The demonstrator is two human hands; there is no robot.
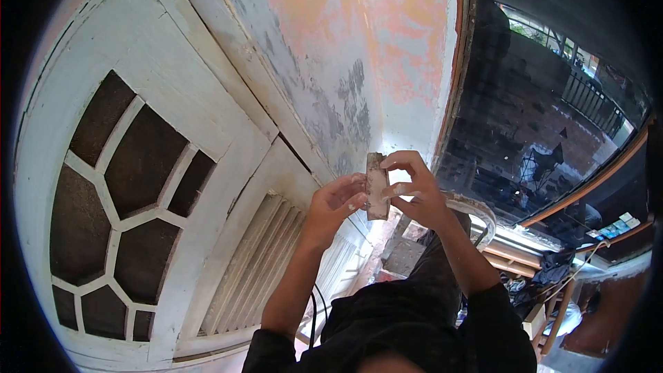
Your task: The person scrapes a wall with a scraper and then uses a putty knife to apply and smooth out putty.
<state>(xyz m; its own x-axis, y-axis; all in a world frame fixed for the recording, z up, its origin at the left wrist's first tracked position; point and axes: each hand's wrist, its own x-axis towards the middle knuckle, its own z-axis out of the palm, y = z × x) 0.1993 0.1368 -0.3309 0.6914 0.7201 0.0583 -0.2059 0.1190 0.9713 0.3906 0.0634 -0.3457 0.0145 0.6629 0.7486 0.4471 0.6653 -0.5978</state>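
Observation:
A small rectangular block [376,192] with a pale, dusty face and brown edges is held upright between both hands, in the middle of the head view. My left hand [333,206] grips its left edge, with the thumb and fingertips against the side. From the right, my right hand [418,190] pinches the block with its fingers bent over the upper part and the right edge. Whitish dust marks the fingers. Behind the block is a wall [331,76] with patchy grey, white, pink and yellow paint.
On the left stands a white wooden door [207,97] with dark panes and a louvred panel [255,262]. A dark glass window [539,97] in a wooden frame fills the upper right. A rounded pale rim [489,221] and stacked clutter [552,266] lie at lower right.

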